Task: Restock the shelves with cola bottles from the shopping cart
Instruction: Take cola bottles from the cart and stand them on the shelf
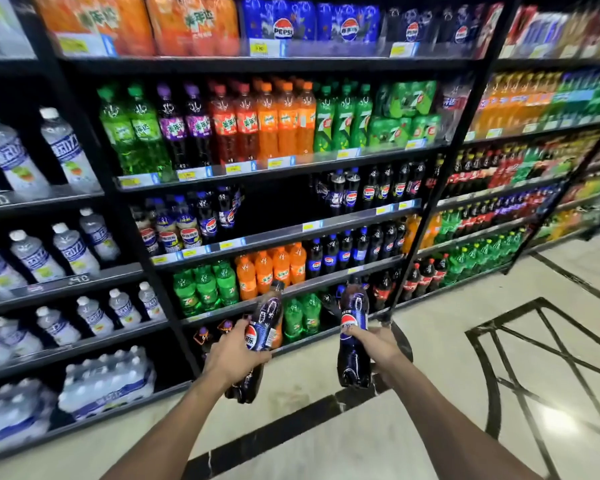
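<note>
My left hand (234, 355) grips a dark cola bottle (265, 327) around its middle, tilted slightly right, cap pointing up at the shelves. My right hand (374, 344) holds a second cola bottle (354, 362) upright by its label. Both bottles hang in front of the lower shelves of the black rack. The middle shelf (291, 233) carries cola bottles at its left (187, 223) and right (368, 192), with a dark gap (278, 206) between them. The shopping cart is out of view.
Green, purple, red and orange soda bottles (257, 123) fill the shelf above. Water bottles (59, 251) line the rack to the left, and more soda racks (499, 202) run off to the right. The floor (465, 375) is pale tile with black inlay lines.
</note>
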